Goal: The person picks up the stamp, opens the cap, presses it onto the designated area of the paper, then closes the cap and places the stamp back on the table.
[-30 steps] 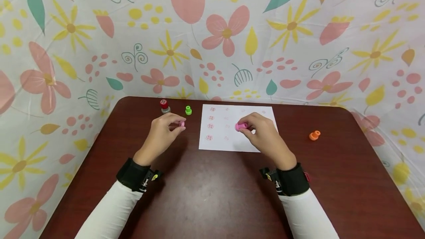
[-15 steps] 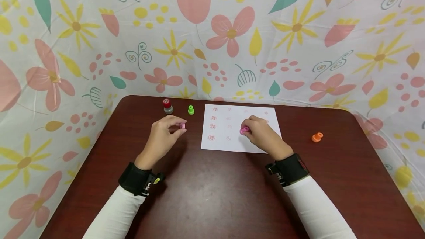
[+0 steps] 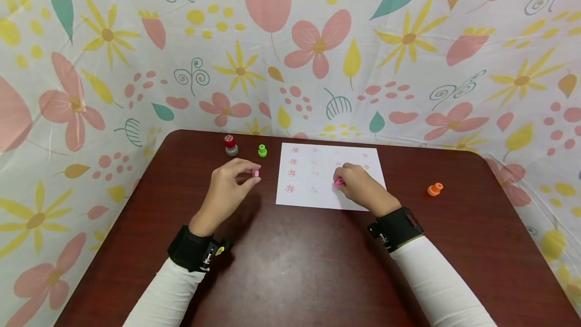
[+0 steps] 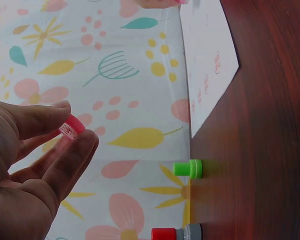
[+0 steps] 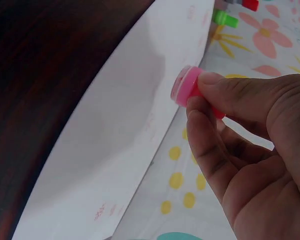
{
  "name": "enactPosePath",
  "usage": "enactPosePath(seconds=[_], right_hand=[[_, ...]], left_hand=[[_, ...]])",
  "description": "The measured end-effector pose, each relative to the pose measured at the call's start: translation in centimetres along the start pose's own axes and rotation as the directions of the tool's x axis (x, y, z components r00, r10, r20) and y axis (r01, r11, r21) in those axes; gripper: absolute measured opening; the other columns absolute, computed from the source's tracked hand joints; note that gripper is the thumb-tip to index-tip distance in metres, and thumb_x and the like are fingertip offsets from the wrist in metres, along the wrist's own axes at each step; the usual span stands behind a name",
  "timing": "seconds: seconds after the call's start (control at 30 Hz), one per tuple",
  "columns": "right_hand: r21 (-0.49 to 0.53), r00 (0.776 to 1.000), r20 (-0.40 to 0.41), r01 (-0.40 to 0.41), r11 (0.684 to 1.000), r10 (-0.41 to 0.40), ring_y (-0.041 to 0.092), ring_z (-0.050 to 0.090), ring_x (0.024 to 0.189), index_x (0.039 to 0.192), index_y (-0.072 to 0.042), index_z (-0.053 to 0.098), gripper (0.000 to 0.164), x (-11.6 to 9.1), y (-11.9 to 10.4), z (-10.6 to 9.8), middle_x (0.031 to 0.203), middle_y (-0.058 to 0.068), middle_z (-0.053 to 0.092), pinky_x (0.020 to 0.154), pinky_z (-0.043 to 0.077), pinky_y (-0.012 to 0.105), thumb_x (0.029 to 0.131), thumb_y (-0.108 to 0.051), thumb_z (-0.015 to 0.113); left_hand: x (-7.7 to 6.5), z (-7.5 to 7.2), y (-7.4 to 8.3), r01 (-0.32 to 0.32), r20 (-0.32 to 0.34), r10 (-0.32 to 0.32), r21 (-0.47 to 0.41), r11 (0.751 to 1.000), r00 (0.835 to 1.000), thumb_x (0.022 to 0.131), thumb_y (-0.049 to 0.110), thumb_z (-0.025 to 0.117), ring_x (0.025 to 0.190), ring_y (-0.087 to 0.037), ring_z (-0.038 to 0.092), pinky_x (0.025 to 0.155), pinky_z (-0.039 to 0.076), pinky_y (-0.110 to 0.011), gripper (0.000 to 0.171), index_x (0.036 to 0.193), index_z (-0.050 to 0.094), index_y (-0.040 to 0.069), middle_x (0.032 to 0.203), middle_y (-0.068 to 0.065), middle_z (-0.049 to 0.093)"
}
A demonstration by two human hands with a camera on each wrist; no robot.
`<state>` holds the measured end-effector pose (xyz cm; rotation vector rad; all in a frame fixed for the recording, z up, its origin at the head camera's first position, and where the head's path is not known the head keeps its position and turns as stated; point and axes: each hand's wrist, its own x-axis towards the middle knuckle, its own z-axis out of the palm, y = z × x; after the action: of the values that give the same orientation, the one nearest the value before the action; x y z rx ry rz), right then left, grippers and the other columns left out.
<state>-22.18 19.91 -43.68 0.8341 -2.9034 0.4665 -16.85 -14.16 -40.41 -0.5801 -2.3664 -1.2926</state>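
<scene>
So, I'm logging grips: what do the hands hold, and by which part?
The left hand pinches a small, round pink plastic cap by its edge; the right hand grips a round pink plastic stamp by its narrow handle.
</scene>
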Motion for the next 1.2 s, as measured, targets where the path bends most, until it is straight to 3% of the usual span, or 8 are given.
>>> enactPosePath(seconds=[0.53,0.73,1.2], right_hand=[[-0.089,0.999,0.007,0.043,0.995,-0.043,0.023,0.062,0.075,0.085,0.0,0.068,0.011,-0.5,0.2,0.9,0.079,0.01,0.06,0.067,0.055,0.034,0.085,0.011,0.07],[-0.124,0.999,-0.006,0.04,0.991,-0.041,0.025,0.062,0.07,0.081,0.0,0.066,0.016,-0.1,-0.1,1.1,0.074,0.011,0.057,0.061,0.053,0.034,0.083,0.016,0.064],[-0.072,0.999,-0.019,-0.029,0.997,0.028,0.029,0.064,0.075,0.08,-0.002,0.069,0.015,-0.4,0.0,1.2,0.076,0.01,0.06,0.065,0.057,0.039,0.082,0.013,0.069]], left_hand=[[-0.1,1.1,1.3,-0.005,-0.01,0.005,-0.06,0.998,1.0,0.085,0.001,0.084,0.1,-0.018,0.072,0.082,0.064,-0.037,0.026,0.11,0.079,0.007,0.108,-0.005,0.074],[-0.1,1.3,2.2,0.009,-0.017,-0.01,-0.091,0.996,1.0,0.085,0.002,0.083,0.1,-0.017,0.072,0.083,0.064,-0.036,0.026,0.11,0.079,0.008,0.109,-0.004,0.074],[0.6,2.4,3.5,0.022,-0.036,-0.027,-0.134,0.991,0.999,0.085,0.002,0.083,0.097,-0.013,0.07,0.08,0.064,-0.036,0.027,0.11,0.08,0.012,0.108,-0.001,0.074]])
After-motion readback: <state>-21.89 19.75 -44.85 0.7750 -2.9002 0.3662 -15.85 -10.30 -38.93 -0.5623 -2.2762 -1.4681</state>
